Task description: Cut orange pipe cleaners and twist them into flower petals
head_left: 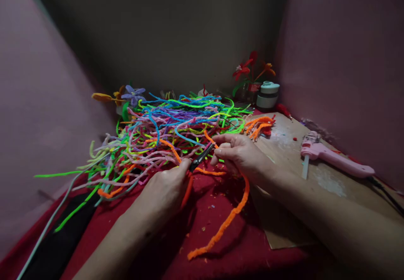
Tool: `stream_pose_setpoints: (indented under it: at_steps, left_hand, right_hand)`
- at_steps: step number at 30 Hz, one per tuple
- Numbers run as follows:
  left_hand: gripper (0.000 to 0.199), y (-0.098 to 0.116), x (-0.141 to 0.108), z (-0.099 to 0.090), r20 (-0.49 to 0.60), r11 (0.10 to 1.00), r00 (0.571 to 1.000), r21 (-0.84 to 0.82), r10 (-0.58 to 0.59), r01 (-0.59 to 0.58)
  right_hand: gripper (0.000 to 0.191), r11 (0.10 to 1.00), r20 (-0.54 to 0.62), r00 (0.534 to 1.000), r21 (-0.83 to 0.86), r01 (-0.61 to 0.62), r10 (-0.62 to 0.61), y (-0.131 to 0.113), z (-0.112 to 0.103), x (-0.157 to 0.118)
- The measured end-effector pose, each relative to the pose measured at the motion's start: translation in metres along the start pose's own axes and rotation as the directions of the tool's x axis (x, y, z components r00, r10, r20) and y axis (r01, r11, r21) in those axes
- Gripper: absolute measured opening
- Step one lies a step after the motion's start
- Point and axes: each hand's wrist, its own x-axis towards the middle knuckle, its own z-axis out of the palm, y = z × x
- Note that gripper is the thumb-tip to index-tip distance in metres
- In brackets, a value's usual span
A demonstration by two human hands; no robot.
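My left hand (168, 183) is closed around a pair of pliers (201, 158) with dark jaws and what looks like a red-orange handle below the fist. Their tip points up and right, meeting an orange pipe cleaner (232, 217) at the fingertips of my right hand (235, 151). That hand pinches the pipe cleaner between thumb and forefinger; its long end hangs and curves down toward the front of the red cloth. Just beyond both hands lies a big tangled heap of pipe cleaners (176, 120) in many colours.
A pink glue gun (337, 158) lies on a brown board (284, 225) at right, its cord trailing off. Short orange pieces (260, 126) sit at the board's far edge. Behind stand a lidded jar (267, 95) and red pipe-cleaner flowers (243, 69). Small scraps dot the red cloth (221, 238).
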Motion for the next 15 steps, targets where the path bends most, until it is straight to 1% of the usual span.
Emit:
stream_pose_setpoints:
  at_steps: [2, 3, 5, 7, 9, 12, 15]
  left_hand:
    - [0.035, -0.001, 0.001, -0.001, 0.016, 0.995, 1.0, -0.1, 0.006, -0.004]
    - [0.035, -0.001, 0.001, -0.002, 0.014, 0.989, 1.0, -0.148, 0.016, -0.013]
    - [0.034, -0.001, 0.001, -0.004, 0.002, 0.972, 0.999, -0.233, 0.044, -0.043]
    - [0.033, 0.0, 0.001, -0.007, 0.008, 0.958, 0.998, -0.282, 0.061, -0.056]
    - [0.034, 0.002, 0.002, -0.007, 0.033, 0.962, 0.998, -0.27, 0.052, -0.041]
    - [0.037, 0.006, 0.003, -0.004, 0.075, 0.988, 0.997, -0.15, -0.014, 0.025]
    - [0.037, 0.008, 0.004, 0.002, 0.06, 0.997, 0.996, -0.034, -0.071, 0.073]
  right_hand:
    - [0.02, 1.0, 0.012, 1.0, 0.02, -0.013, 0.013, -0.001, 0.0, -0.001]
    - [0.011, 0.999, 0.009, 1.0, 0.031, -0.015, 0.015, 0.0, 0.0, -0.002]
    - [0.002, 0.999, -0.016, 1.0, 0.042, -0.008, 0.009, 0.001, -0.001, -0.001]
    - [0.004, 1.0, -0.049, 0.999, 0.014, 0.022, -0.022, 0.004, -0.002, 0.0]
    - [0.005, 0.996, -0.071, 0.995, -0.043, 0.072, -0.075, 0.008, -0.002, 0.001]
    - [0.007, 0.983, -0.097, 0.982, -0.111, 0.149, -0.16, 0.012, -0.002, 0.002]
    - [0.01, 0.965, -0.126, 0.968, -0.178, 0.192, -0.216, 0.014, -0.001, 0.001]
